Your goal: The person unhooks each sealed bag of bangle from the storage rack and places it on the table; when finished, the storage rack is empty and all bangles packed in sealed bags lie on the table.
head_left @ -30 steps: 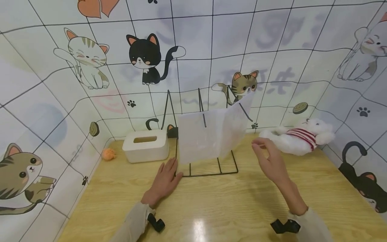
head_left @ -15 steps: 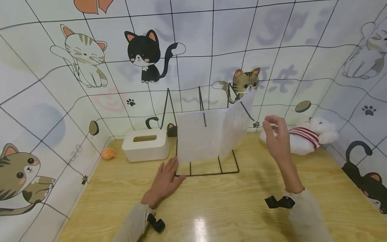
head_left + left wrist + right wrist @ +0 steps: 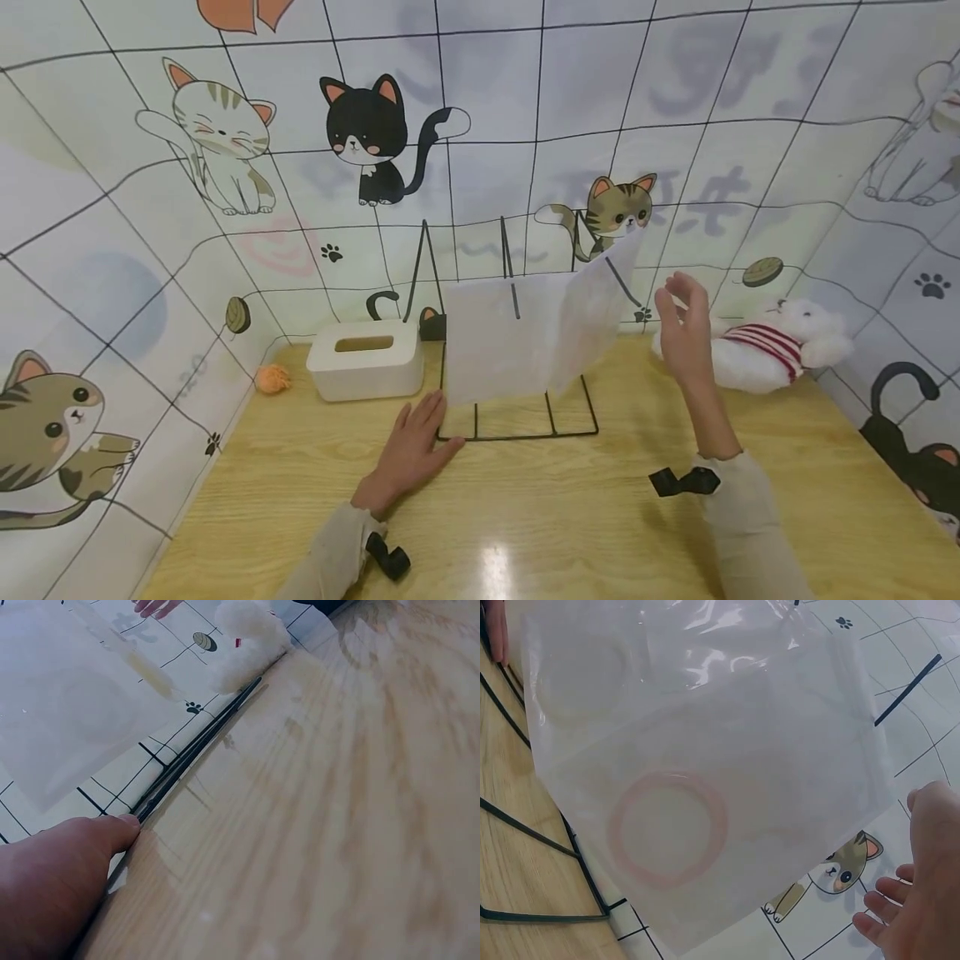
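A black wire rack (image 3: 517, 437) stands on the wooden table, with upright prongs at its back. Translucent white plastic bags (image 3: 498, 342) hang on it, their right part (image 3: 596, 308) angled outward. A pink ring shape (image 3: 616, 825) shows through the plastic in the right wrist view. My left hand (image 3: 408, 454) lies flat at the rack's front left corner; its thumb (image 3: 112, 829) touches the black rod in the left wrist view. In the air right of the bags, my right hand (image 3: 686, 333) has loosely bent fingers and holds nothing. A gap separates it from the plastic.
A white tissue box (image 3: 367, 379) sits left of the rack. At the far left is a small orange ball-like thing (image 3: 272, 379). A white plush toy (image 3: 761, 354) in a red-striped top lies at the back right. A cat-patterned wall covering (image 3: 487, 100) encloses the table.
My right hand has moved up and forward, away from the table. The left thumb has spread slightly along the rack's corner. The bags have stayed nearly still, and the head view has shifted a little.
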